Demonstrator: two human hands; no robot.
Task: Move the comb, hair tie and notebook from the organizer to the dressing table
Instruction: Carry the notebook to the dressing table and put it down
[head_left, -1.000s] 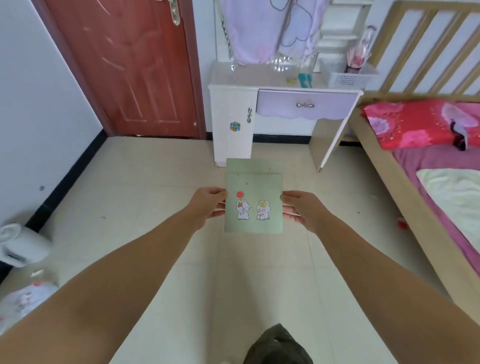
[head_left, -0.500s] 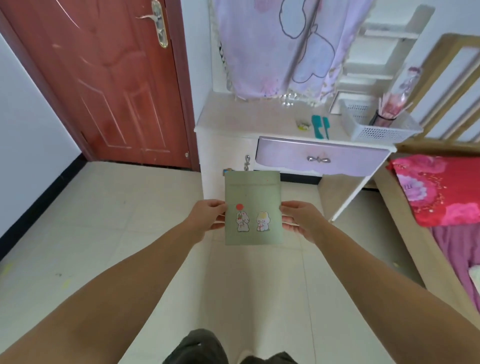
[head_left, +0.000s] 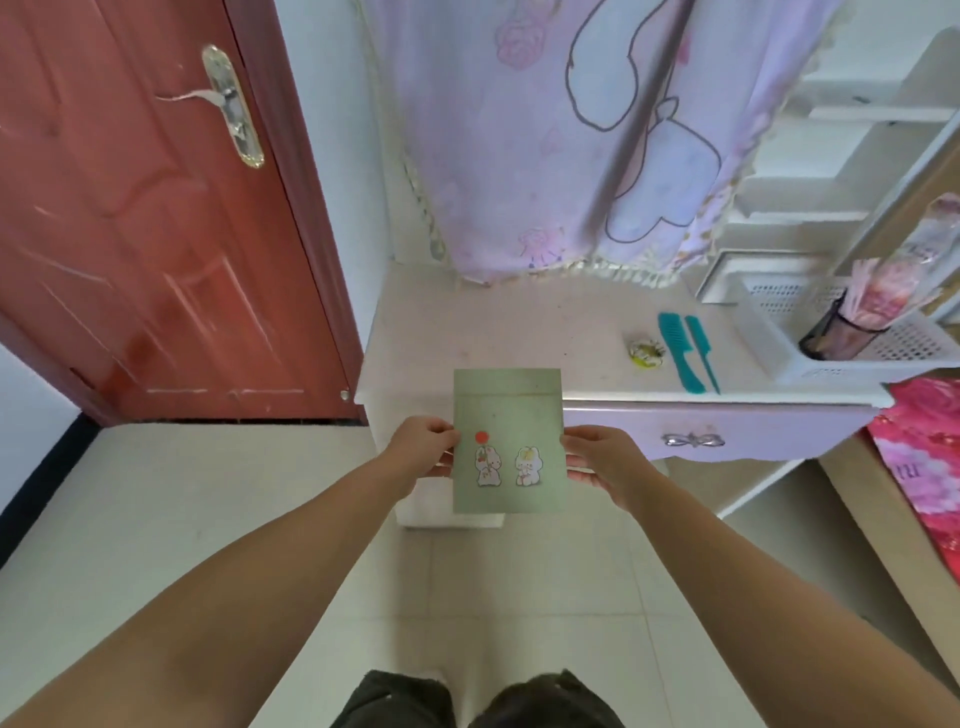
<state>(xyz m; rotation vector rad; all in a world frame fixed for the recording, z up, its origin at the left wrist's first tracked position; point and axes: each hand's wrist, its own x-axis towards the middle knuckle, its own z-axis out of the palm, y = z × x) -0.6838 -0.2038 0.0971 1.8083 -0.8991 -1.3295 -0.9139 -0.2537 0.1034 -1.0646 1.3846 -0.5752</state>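
I hold a pale green notebook (head_left: 508, 415) with two cartoon rabbits upright in front of me, its top edge level with the front of the white dressing table (head_left: 498, 332). My left hand (head_left: 425, 447) pinches its left edge and my right hand (head_left: 602, 460) its right edge. On the tabletop, to the right, lie two teal combs (head_left: 685, 353) side by side and a small yellow-white hair tie (head_left: 645, 351) just left of them. The white perforated organizer (head_left: 852, 358) stands at the table's right end.
A black mesh cup (head_left: 831, 332) with pink wrapped items sits in the organizer. A lilac cloth (head_left: 571, 135) hangs over the mirror. A red door (head_left: 135, 218) is on the left, a bed with a pink pillow (head_left: 930, 457) on the right. A lilac drawer (head_left: 696, 436) faces me.
I have walked closer to the dressing table, which now fills more of the view. The notebook stays held between both hands, now reaching the table's front edge.
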